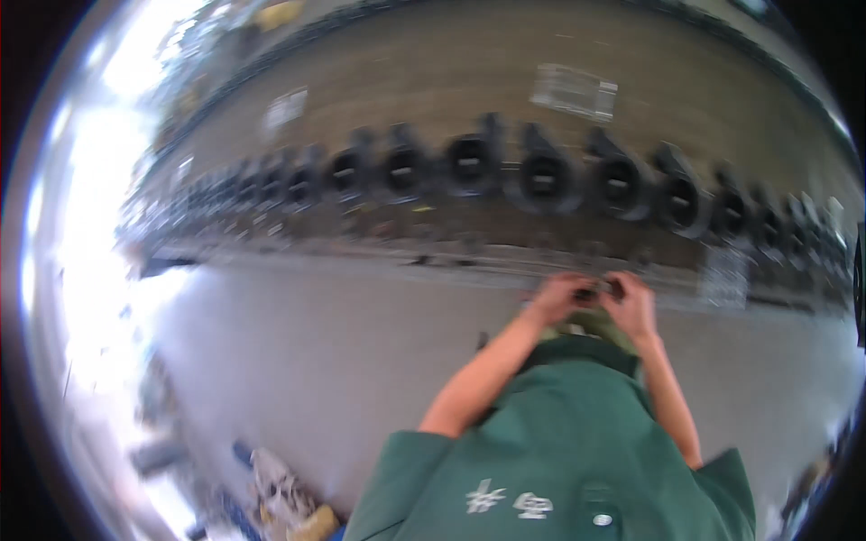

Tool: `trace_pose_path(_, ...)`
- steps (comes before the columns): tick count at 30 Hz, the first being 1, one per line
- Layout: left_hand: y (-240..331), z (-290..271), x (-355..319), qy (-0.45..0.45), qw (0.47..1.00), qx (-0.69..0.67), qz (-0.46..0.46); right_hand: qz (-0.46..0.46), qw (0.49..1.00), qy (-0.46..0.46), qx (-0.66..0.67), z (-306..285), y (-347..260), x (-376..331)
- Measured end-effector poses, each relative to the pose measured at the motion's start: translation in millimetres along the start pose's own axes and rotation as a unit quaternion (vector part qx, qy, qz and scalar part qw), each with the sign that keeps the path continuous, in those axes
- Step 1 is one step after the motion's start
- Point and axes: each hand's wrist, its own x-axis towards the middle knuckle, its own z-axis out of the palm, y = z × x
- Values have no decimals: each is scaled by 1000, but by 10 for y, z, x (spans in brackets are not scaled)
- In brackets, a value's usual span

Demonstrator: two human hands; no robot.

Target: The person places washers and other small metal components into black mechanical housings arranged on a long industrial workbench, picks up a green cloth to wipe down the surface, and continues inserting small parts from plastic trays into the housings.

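My left hand (566,294) and my right hand (631,302) come close together at the near edge of the bench, in front of my green shirt. Both have their fingers curled and closed. Something small and dark seems to sit between the fingertips, too blurred to name. Beyond my hands, a long row of black round parts (544,180), each with a neck sticking out and a dark round middle bearing a pale mark, runs across the bench. Neither hand touches that row.
The brown bench top (433,81) stretches from left to right. A clear plastic tray (575,92) lies beyond the row, and another clear piece (724,277) rests by the near edge at right. Part of another person (284,487) shows at lower left above the grey floor (361,334).
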Motion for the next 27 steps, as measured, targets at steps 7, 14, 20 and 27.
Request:
trace_pose_path(7, 89, 279, -202, 95, 995, -1, -18, 94, 979, 159, -89, -249, 1066, 122)
trace_pose_path(14, -17, 458, -50, 103, 995, 2, -16, 45, 979, 95, -177, -291, 1210, 320)
trace_pose_path(20, 111, 778, -12, 108, 994, -16, -4, 60, 979, 61, -183, -407, 1228, 324)
trace_pose_path(27, 175, 760, -66, 108, 992, -14, 58, -46, 995, -79, 33, -477, 393, 399)
